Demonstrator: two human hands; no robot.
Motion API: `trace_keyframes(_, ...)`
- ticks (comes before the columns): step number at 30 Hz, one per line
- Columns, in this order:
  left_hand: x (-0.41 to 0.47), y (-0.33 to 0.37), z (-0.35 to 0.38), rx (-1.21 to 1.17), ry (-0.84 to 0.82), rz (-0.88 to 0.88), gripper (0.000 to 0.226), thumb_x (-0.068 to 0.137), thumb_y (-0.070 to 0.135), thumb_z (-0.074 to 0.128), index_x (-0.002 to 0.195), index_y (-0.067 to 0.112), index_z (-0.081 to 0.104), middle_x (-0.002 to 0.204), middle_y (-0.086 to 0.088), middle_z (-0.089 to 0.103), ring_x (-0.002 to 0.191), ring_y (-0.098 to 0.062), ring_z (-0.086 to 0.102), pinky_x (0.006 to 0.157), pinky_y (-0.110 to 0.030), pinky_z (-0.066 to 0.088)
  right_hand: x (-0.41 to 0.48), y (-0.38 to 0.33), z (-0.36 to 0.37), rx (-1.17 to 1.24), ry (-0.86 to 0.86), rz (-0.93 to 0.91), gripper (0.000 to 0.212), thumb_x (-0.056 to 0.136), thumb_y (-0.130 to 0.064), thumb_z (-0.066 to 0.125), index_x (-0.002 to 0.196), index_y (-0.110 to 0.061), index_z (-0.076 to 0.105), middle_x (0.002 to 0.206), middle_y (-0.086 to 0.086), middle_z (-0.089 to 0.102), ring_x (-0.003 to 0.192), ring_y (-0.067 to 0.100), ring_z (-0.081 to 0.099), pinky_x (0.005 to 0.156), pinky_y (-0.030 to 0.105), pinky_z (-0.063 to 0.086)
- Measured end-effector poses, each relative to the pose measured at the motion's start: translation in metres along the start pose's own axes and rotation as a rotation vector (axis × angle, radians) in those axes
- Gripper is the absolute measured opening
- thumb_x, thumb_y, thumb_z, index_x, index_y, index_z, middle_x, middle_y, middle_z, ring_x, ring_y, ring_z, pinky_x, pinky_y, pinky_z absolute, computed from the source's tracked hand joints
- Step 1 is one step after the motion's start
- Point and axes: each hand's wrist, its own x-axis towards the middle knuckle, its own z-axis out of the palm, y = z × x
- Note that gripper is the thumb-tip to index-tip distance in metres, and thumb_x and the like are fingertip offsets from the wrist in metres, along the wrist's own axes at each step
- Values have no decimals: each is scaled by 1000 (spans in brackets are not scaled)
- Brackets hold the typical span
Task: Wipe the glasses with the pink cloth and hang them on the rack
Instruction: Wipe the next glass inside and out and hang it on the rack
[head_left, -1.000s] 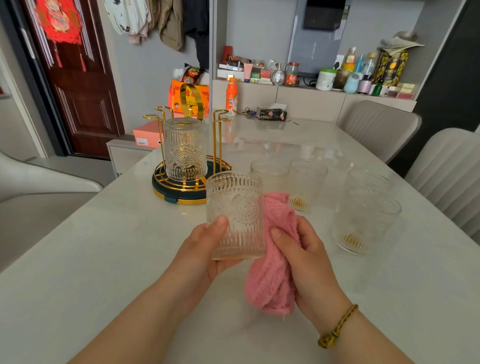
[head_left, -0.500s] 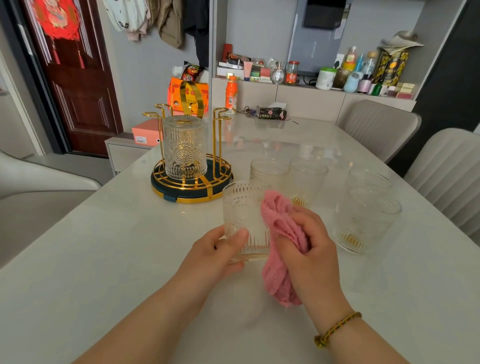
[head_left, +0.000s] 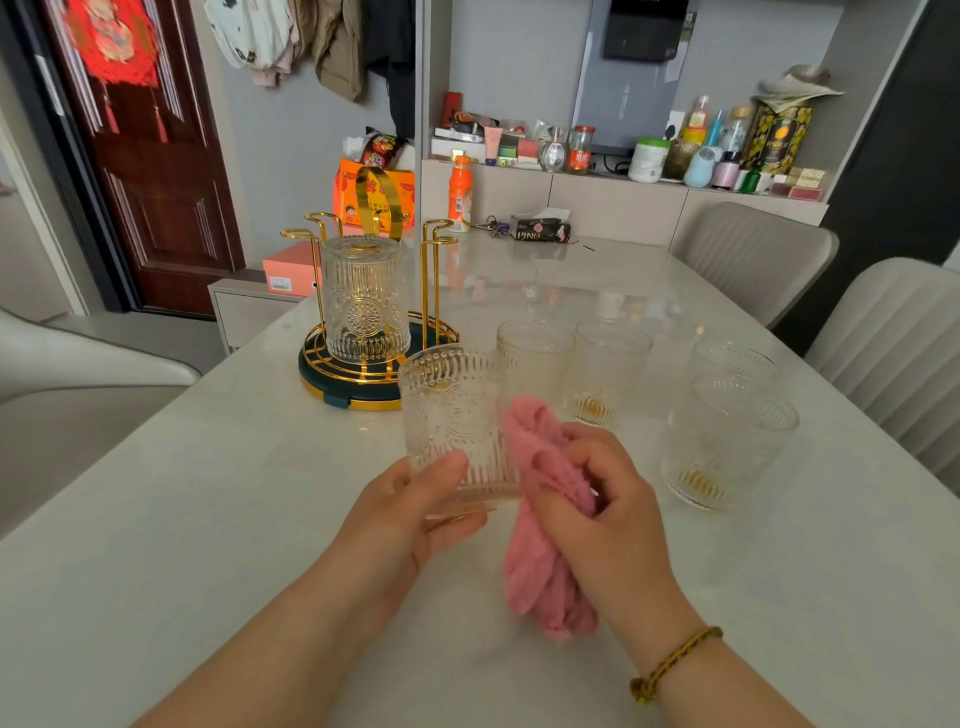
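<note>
My left hand (head_left: 410, 514) grips an embossed clear glass (head_left: 454, 421) near its base, holding it just above the white table (head_left: 156, 519). My right hand (head_left: 602, 519) holds the pink cloth (head_left: 545, 577) bunched against the glass's right side. The gold wire rack (head_left: 374, 374) on a dark green base stands behind and to the left. One glass (head_left: 363, 301) hangs upside down on it. Several more glasses stand upright on the table, two behind the cloth (head_left: 535, 353) (head_left: 608, 369) and two to the right (head_left: 727, 441) (head_left: 732, 358).
Two grey chairs (head_left: 893, 353) line the table's right side. At the far end lie an orange bottle (head_left: 460, 192), keys and a tissue pack (head_left: 540, 228). A cluttered shelf (head_left: 623, 176) runs behind. A pale chair (head_left: 78, 364) stands at left.
The glass has shifted left and tilted a little in my left hand. My right hand has regathered the pink cloth and slid it along the glass's right side.
</note>
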Motion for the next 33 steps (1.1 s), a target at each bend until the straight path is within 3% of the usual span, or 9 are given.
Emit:
trace_keyframes(4, 1, -2, 0, 166, -12, 15, 60, 50, 36, 79, 104, 17, 63, 97, -1, 73, 92, -19, 69, 81, -33, 56, -3, -5, 0, -181, 73, -239, 8, 63, -26, 55, 71, -27, 56, 102, -15, 51, 91, -16, 49, 71, -1, 37)
trace_keyframes(7, -4, -5, 6, 157, -81, 18, 70, 40, 40, 73, 105, 15, 62, 100, -3, 73, 95, -22, 68, 84, -37, 54, 5, -9, -10, -11, 194, -78, 6, 63, -32, 61, 62, -34, 56, 97, -17, 55, 86, -12, 53, 73, 3, 40)
trace_keyframes(12, -2, -1, 1, -5, -101, 57, 104, 19, 54, 86, 108, 6, 60, 100, -9, 72, 89, -21, 70, 67, -25, 56, 2, 2, -4, 55, 102, 93, 4, 66, -25, 64, 65, -26, 60, 81, -3, 61, 70, 0, 55, 63, 10, 43)
trace_keyframes(17, 4, 0, -8, 30, -93, 55, 83, 47, 44, 67, 120, 5, 55, 105, -6, 71, 96, -17, 68, 77, -27, 56, -8, -7, 6, -174, 21, -264, 8, 61, -24, 54, 69, -26, 51, 101, -12, 51, 90, -13, 50, 65, 1, 39)
trace_keyframes(19, 2, 1, -6, 67, -129, 45, 84, 47, 41, 72, 120, 5, 54, 107, -8, 70, 97, -20, 67, 78, -28, 56, -7, -11, 3, -227, 29, -337, 13, 63, -23, 54, 74, -28, 51, 105, -12, 48, 94, -17, 47, 68, -1, 38)
trace_keyframes(24, -4, -1, 1, 57, -229, 30, 110, 25, 54, 87, 117, 5, 53, 111, -16, 67, 99, -28, 66, 78, -31, 56, 3, -13, -10, 16, 176, -71, 10, 63, -36, 60, 71, -42, 60, 100, -24, 55, 91, -13, 53, 76, 3, 40)
trace_keyframes(27, -3, 1, 0, -14, -206, 49, 103, 27, 55, 86, 113, 5, 57, 106, -13, 70, 95, -24, 68, 72, -27, 56, 3, -5, -8, 83, 95, 107, 2, 63, -27, 59, 65, -27, 61, 84, -10, 60, 70, -5, 55, 62, 7, 43)
trace_keyframes(30, 3, 0, -7, -78, -130, 43, 81, 30, 44, 85, 101, 11, 66, 96, -8, 73, 86, -18, 70, 67, -25, 57, -5, -6, 2, -21, 5, -6, 16, 59, -32, 61, 61, -21, 50, 82, -8, 56, 70, -3, 53, 59, 6, 40)
trace_keyframes(33, 6, 1, -9, 26, -91, 52, 77, 47, 42, 66, 114, 8, 58, 106, -9, 70, 95, -19, 68, 78, -28, 57, -7, -10, 3, -187, -21, -209, 9, 62, -29, 54, 68, -25, 49, 95, -15, 49, 80, -8, 51, 61, 1, 37)
